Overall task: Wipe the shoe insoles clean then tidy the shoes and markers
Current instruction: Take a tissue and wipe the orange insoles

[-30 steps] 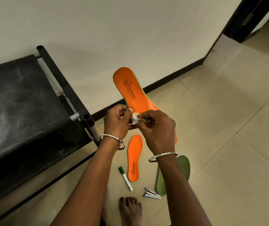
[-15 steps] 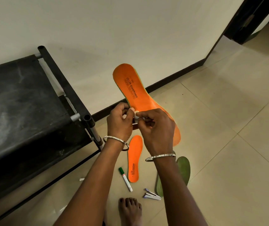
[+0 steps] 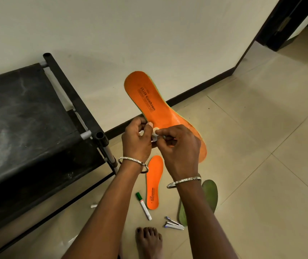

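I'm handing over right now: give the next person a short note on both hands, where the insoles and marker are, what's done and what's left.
Left hand and right hand: together pinching a small white wad against the large orange insole, held up in the air.
On the floor: small orange insole, green-capped white marker, green insole partly behind the right forearm, metal clip tool.
Done: cannot tell which insoles are clean.
Left: finish wiping, then tidy the insoles and marker. No shoes in view.
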Demonstrator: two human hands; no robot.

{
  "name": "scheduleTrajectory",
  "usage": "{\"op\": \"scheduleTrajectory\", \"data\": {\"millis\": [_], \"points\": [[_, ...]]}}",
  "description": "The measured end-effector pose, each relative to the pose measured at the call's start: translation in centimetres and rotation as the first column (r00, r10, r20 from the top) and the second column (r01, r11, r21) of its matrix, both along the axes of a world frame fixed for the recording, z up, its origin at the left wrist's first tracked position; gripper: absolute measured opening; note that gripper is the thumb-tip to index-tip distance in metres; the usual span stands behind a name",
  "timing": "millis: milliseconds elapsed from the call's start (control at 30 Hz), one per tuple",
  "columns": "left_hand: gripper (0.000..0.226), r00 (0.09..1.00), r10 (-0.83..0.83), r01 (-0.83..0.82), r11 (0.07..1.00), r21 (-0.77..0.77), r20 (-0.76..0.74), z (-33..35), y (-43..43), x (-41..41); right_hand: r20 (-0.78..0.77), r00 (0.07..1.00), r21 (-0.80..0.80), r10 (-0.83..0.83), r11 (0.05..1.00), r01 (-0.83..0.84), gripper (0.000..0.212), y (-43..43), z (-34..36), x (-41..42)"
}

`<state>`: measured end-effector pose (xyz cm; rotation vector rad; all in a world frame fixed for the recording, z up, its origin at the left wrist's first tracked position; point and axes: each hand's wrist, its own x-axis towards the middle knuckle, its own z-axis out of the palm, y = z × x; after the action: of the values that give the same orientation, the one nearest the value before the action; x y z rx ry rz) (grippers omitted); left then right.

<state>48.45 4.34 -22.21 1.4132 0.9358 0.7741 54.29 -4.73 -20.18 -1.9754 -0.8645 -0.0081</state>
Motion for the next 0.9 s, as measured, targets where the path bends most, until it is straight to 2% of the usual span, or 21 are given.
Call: {"op": "scheduleTrajectory", "data": {"millis": [133,233,333,433,600,800,900], "points": [[0.008,0.994,0.041,-0.026,0.989,-0.148,0.099,0.4,0.3,-0.2,-0.009,0.997,-0.097,-0.08,0.992,0.078,0.01,-1.2,-1.0,1.7],[0.011,0.993,0.04,-0.02,0.983,-0.183,0.108,0.4,0.5,-0.2,-0.045,0.995,-0.12,-0.091,0.989,0.085,0.011,-1.5,-1.2,2.0],[0.007,0.995,0.012,0.005,0.985,-0.172,0.1,0.3,0.2,-0.1,-0.012,0.998,-0.039,-0.06,0.997,0.06,0.01,-0.8,-0.6,1.0],[0.011,0.998,-0.011,0.016,0.995,-0.095,0.055,0.1,0.1,0.0,-0.011,0.999,0.037,-0.044,0.998,0.044,0.011,-0.2,-0.2,0.3],[0.008,0.999,-0.05,0.051,0.997,-0.05,0.011,0.0,-0.1,0.0,-0.023,0.996,0.043,-0.08,0.996,0.081,0.01,-0.3,-0.6,0.7],[0.004,0.996,-0.038,0.048,0.991,-0.126,0.079,0.0,0.1,0.1,-0.135,0.977,-0.192,-0.163,0.972,0.136,0.002,-1.0,-1.4,1.8],[0.003,0.995,-0.055,0.069,0.985,-0.16,0.088,0.0,0.4,0.0,-0.144,0.976,-0.2,-0.165,0.971,0.135,0.003,-1.4,-1.3,2.2]]}}
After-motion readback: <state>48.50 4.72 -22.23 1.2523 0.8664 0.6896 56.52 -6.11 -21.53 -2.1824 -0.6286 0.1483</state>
